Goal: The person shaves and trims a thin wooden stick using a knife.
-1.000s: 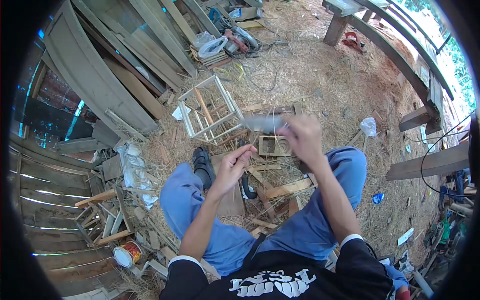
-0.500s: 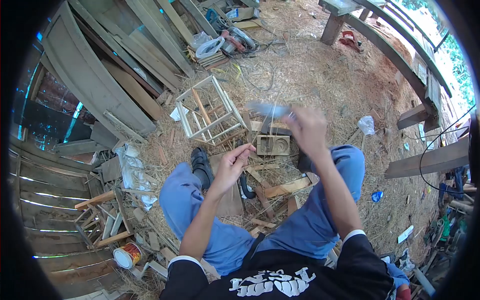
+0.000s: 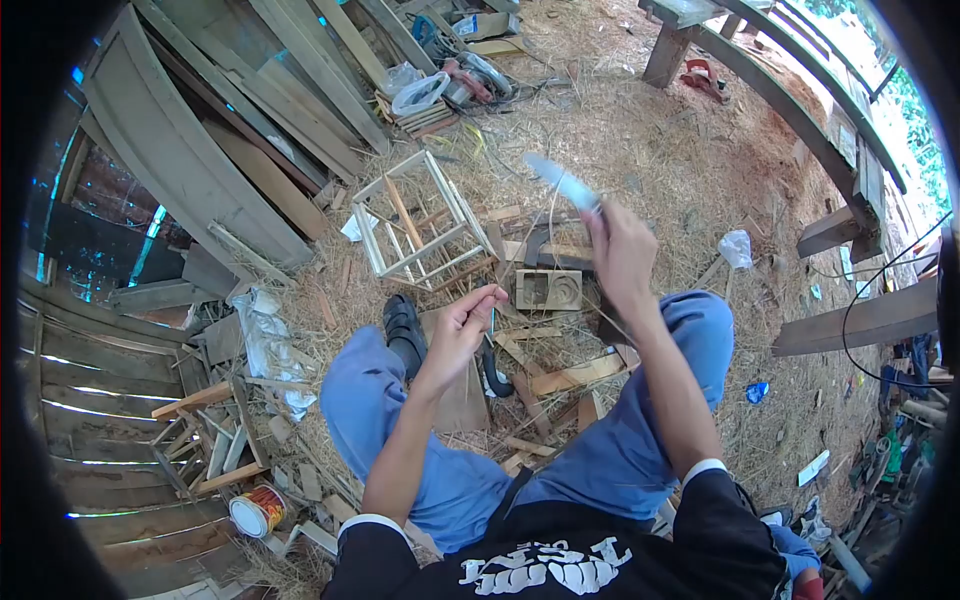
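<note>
The right hand has its fingers wrapped tight around the handle of a long, shiny knife with a pale metal blade. The knife is up above the ground, past the knees, with its tip pointing away and to the left, maybe so the sharp part stays clear of the other hand. The left hand has its thumb and finger pinched together, well apart from the blade; whatever is between them is too small to tell. Holding it between the knees probably keeps it steady and easy to see. A box-shaped frame of thin, pale wooden sticks is on the ground beyond that hand. The black shirt has big white letters, but they are upside down and creased, so I can't read them. The round white can with a red and yellow label has writing too small to read.
</note>
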Available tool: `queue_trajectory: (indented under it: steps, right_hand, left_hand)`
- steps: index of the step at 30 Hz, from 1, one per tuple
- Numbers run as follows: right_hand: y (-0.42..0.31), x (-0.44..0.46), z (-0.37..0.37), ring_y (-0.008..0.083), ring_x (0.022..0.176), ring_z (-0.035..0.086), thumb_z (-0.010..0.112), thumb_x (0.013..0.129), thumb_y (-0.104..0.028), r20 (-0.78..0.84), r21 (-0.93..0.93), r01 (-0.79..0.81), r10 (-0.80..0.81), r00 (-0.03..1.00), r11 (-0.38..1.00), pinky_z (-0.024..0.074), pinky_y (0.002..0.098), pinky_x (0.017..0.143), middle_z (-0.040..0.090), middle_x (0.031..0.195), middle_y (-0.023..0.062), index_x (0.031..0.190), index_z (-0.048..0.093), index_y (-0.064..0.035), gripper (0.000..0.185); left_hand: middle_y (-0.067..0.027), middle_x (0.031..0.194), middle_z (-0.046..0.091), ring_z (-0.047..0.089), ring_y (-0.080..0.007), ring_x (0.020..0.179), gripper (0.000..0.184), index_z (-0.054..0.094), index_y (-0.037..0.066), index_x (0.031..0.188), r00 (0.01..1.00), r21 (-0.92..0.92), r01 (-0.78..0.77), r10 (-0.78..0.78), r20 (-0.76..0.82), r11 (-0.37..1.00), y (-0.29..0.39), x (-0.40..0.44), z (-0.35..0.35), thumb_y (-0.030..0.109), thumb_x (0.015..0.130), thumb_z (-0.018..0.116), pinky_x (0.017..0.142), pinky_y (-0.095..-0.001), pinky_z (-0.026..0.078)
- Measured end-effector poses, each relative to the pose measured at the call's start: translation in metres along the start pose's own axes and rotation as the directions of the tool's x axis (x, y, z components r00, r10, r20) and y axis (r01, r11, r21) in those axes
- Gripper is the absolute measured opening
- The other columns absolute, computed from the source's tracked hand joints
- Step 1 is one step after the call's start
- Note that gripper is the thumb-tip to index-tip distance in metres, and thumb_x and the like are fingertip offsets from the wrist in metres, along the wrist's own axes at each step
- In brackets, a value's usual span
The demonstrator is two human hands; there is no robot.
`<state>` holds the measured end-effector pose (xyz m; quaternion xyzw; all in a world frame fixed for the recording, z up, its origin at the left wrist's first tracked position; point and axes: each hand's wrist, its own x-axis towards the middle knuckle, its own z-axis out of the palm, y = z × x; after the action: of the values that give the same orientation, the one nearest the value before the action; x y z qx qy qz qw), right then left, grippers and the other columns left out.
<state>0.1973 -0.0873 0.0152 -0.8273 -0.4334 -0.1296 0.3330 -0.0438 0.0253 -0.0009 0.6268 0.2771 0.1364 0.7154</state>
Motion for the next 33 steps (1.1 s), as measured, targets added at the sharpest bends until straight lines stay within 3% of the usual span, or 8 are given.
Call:
queue_trajectory:
  steps: [3, 4, 5, 11, 15, 20, 25, 33]
  right_hand:
    - [-0.013, -0.009, -0.002, 0.0324, 0.067, 0.063, 0.068, 0.09, -0.024, 0.027, 0.022, 0.006, -0.007, 1.0, 1.0, 0.0463, 0.045, 0.06, 0.063, 0.074, 0.0126, 0.095, 0.064, -0.0051, 0.02]
    - [-0.018, -0.02, 0.003, 0.0329, 0.065, 0.063, 0.069, 0.09, -0.025, -0.068, 0.036, 0.214, -0.211, 0.975, 0.976, 0.0474, 0.0454, 0.06, 0.063, 0.074, 0.013, 0.095, 0.064, -0.0044, 0.022]
    - [-0.02, -0.02, 0.005, 0.0328, 0.065, 0.063, 0.069, 0.09, -0.025, -0.076, 0.061, 0.215, -0.21, 0.975, 0.975, 0.0474, 0.045, 0.059, 0.063, 0.074, 0.0129, 0.095, 0.064, -0.0044, 0.022]
    - [-0.017, 0.0, -0.006, 0.0326, 0.063, 0.063, 0.067, 0.092, -0.026, 0.013, 0.051, -0.018, 0.017, 1.0, 0.999, 0.0472, 0.0426, 0.057, 0.063, 0.073, 0.0137, 0.091, 0.063, -0.0041, 0.023]
    - [-0.035, -0.035, 0.005, 0.0316, 0.065, 0.064, 0.066, 0.094, -0.028, 0.001, 0.245, 0.28, -0.289, 0.957, 0.928, 0.0474, 0.0425, 0.058, 0.062, 0.072, 0.0135, 0.088, 0.062, -0.0047, 0.024]
    - [-0.021, -0.006, -0.001, 0.0315, 0.06, 0.063, 0.06, 0.098, -0.033, 0.054, 0.226, -0.131, 0.122, 0.991, 0.965, 0.0453, 0.0431, 0.054, 0.059, 0.063, 0.0123, 0.097, 0.066, -0.0063, 0.027]
    - [-0.041, -0.032, -0.01, 0.0236, 0.06, 0.065, 0.073, 0.089, -0.034, 0.303, 0.388, -0.25, 0.134, 0.944, 0.887, 0.047, 0.0368, 0.056, 0.064, 0.069, 0.0126, 0.103, 0.067, -0.0055, 0.033]
    - [-0.028, -0.02, 0.009, 0.0015, 0.063, 0.04, 0.064, 0.095, -0.013, 0.377, 0.756, -0.372, 0.106, 0.92, 0.539, 0.0324, 0.0226, 0.053, 0.052, 0.07, -0.0073, 0.105, 0.067, -0.0008, 0.016]
  left_hand:
    - [0.0079, 0.073, 0.046, 0.035, -0.0029, 0.064, 0.034, 0.066, 0.003, 0.119, 0.999, 0.036, -0.006, 0.007, -0.037, 0.999, 0.003, -0.001, 0.007, 0.031, 0.104, 0.054, 0.055, -0.0199, 0.029]
    - [0.0081, 0.073, 0.045, 0.035, -0.0026, 0.064, 0.034, 0.066, 0.003, 0.119, 0.999, -0.009, -0.012, 0.012, -0.032, 1.0, 0.001, 0.001, 0.006, 0.032, 0.104, 0.054, 0.055, -0.0198, 0.029]
    - [0.0082, 0.073, 0.045, 0.035, -0.0027, 0.064, 0.035, 0.066, 0.003, 0.119, 0.999, -0.016, -0.005, 0.004, -0.043, 1.0, 0.002, 0.003, 0.006, 0.032, 0.104, 0.054, 0.055, -0.0199, 0.029]
    - [0.008, 0.075, 0.047, 0.036, -0.0035, 0.066, 0.036, 0.066, 0.003, 0.12, 1.0, -0.026, 0.021, -0.021, -0.016, 0.999, -0.003, 0.003, 0.002, 0.033, 0.104, 0.055, 0.057, -0.0204, 0.031]
    - [0.0078, 0.076, 0.05, 0.038, -0.0034, 0.067, 0.035, 0.067, 0.003, 0.12, 0.995, 0.04, -0.057, 0.06, -0.08, 0.998, -0.004, 0.008, 0.008, 0.032, 0.104, 0.055, 0.058, -0.0206, 0.032]
    - [0.0078, 0.076, 0.049, 0.038, -0.0035, 0.067, 0.034, 0.066, 0.003, 0.122, 0.993, 0.121, -0.097, 0.106, -0.062, 0.988, -0.005, 0.004, 0.011, 0.03, 0.104, 0.056, 0.059, -0.0212, 0.033]
    - [0.0067, 0.074, 0.046, 0.036, -0.0035, 0.067, 0.036, 0.063, 0.003, 0.128, 0.996, 0.177, -0.092, 0.087, 0.037, 0.98, -0.004, 0.01, 0.014, 0.029, 0.105, 0.054, 0.058, -0.0215, 0.032]
    - [0.0065, 0.074, 0.047, 0.041, -0.0019, 0.065, 0.037, 0.058, 0.006, 0.137, 0.994, 0.068, -0.103, 0.1, 0.045, 0.992, 0.0, 0.011, 0.026, 0.024, 0.106, 0.051, 0.055, -0.0185, 0.032]
